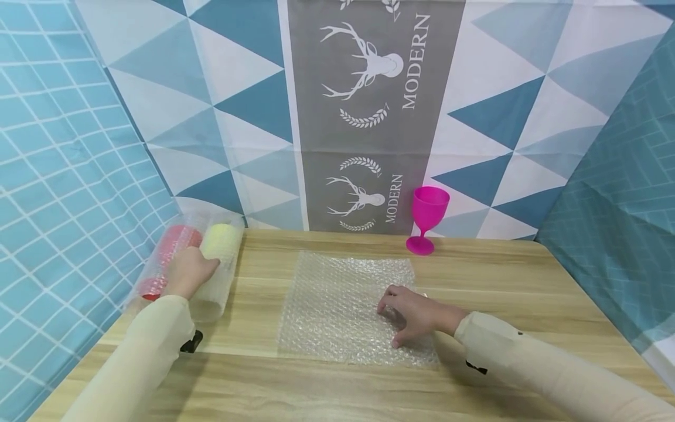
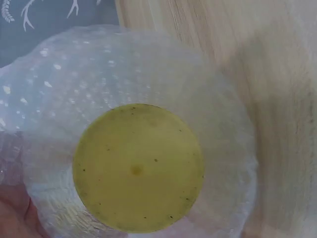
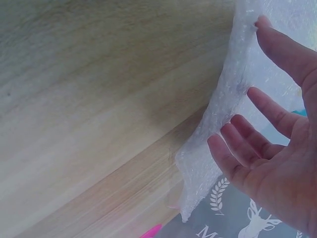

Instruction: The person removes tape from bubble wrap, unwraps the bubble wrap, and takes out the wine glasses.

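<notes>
At the far left, my left hand (image 1: 190, 268) holds a bubble-wrapped yellow cup (image 1: 221, 239), its thumb lying on the wrap and most fingers out of sight. The left wrist view looks straight at the round yellow base (image 2: 138, 168), ringed by clear bubble wrap (image 2: 223, 124). A red cup (image 1: 179, 237) lies in a similar roll close beside it, partly behind the hand. Over the right part of a flat bubble wrap sheet (image 1: 337, 310) is my right hand (image 1: 413, 313), fingers spread and loosely bent, fingertips right at the sheet's surface, with nothing in its grasp.
A pink goblet (image 1: 429, 211) stands upright at the back of the wooden table (image 1: 527, 287), behind the sheet's right corner. Patterned cloth (image 1: 253, 117) hangs along the back edge, and blue tiled cloth (image 1: 53, 176) closes off the left side beside the rolls.
</notes>
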The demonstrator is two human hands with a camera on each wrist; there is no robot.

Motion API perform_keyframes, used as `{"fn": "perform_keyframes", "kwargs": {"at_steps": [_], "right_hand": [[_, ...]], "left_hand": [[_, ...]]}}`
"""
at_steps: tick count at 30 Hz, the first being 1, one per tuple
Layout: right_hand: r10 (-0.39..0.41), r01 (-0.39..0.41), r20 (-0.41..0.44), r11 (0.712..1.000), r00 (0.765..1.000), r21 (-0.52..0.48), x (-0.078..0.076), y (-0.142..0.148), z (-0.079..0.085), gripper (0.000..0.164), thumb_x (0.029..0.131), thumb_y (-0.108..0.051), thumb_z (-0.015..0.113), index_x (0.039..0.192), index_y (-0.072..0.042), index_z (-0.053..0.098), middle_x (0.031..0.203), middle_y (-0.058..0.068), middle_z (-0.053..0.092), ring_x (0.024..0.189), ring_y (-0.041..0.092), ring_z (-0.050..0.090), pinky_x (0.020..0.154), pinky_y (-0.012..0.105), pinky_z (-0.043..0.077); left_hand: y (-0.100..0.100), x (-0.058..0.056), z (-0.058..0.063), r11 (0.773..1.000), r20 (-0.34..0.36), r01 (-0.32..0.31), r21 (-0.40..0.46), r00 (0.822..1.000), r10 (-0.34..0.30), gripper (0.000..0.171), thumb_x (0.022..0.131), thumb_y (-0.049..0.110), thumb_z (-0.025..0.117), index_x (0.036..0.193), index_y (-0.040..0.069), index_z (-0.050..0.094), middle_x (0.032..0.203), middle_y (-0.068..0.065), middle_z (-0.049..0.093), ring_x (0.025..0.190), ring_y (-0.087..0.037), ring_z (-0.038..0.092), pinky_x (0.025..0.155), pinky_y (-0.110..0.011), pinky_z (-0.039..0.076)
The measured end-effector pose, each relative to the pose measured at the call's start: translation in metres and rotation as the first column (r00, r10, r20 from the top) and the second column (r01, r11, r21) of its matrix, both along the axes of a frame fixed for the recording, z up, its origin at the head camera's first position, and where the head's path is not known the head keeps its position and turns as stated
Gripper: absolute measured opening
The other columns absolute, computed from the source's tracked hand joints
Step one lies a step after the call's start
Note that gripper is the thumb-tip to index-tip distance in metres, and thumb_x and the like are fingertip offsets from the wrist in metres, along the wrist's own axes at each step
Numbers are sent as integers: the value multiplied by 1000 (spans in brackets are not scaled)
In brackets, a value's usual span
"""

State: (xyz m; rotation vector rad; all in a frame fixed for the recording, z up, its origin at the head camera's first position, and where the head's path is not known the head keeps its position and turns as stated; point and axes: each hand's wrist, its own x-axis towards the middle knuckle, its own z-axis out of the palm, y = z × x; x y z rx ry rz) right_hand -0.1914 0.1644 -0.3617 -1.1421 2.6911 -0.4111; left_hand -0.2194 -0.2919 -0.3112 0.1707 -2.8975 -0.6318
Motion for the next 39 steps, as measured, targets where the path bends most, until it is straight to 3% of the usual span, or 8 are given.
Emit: {"fn": "perform_keyframes", "kwargs": {"at_steps": [10, 16, 20, 25, 30, 34, 39], "right_hand": [[0, 0, -4, 1000, 1000, -4, 2, 0, -2, 60, 66, -27, 87, 116, -10, 60, 114, 5, 54, 110, 22, 51, 97, 41, 49], [0, 0, -16, 1000, 1000, -11, 1, 0, -3, 60, 65, -26, 88, 116, -10, 60, 113, 5, 54, 109, 22, 51, 96, 40, 48], [3, -3, -23, 1000, 1000, -18, 0, 1, -5, 61, 65, -27, 87, 116, -10, 60, 113, 6, 54, 109, 22, 51, 95, 40, 48], [13, -14, -29, 1000, 1000, -28, 1, 1, -8, 60, 66, -29, 87, 116, -10, 59, 113, 5, 53, 108, 21, 50, 94, 38, 49], [12, -13, -41, 999, 999, -29, -1, 2, -9, 60, 66, -30, 87, 116, -10, 60, 113, 6, 53, 108, 22, 50, 93, 39, 49], [5, -6, -35, 1000, 999, -23, -2, 2, -8, 60, 66, -30, 87, 115, -11, 59, 115, 6, 53, 110, 24, 50, 94, 42, 49], [1, -1, -26, 1000, 1000, -21, -3, 2, -7, 60, 65, -29, 87, 115, -11, 59, 115, 7, 53, 111, 25, 50, 96, 42, 48]], "left_hand": [[13, 8, 1, 999, -30, -45, -5, 999, 45, 36, 89, 33, 55, 68, 4, 50, 60, -11, 50, 57, -23, 49, 48, -30, 42], [27, 13, 7, 998, -87, -24, -59, 996, 19, 41, 90, 35, 52, 59, 10, 44, 55, -6, 46, 53, -22, 46, 47, -29, 35], [40, 17, 12, 997, -98, -15, -71, 995, 8, 41, 90, 37, 51, 61, 7, 48, 59, -10, 51, 54, -23, 46, 47, -32, 36], [61, 26, 18, 1000, -71, -7, -25, 997, 5, 38, 90, 36, 53, 69, 4, 53, 65, -13, 55, 59, -26, 51, 52, -35, 40], [85, 39, 22, 999, -42, 24, 33, 999, -22, 37, 90, 36, 56, 67, 8, 47, 59, -5, 46, 55, -20, 46, 48, -29, 36], [102, 50, 21, 996, -21, 46, 79, 999, -45, 36, 90, 36, 57, 69, 8, 49, 59, -3, 45, 53, -18, 45, 46, -28, 37], [118, 63, 16, 996, -15, 55, 70, 998, -55, 36, 89, 35, 59, 71, 4, 54, 60, -6, 48, 54, -19, 47, 45, -28, 36]]}}
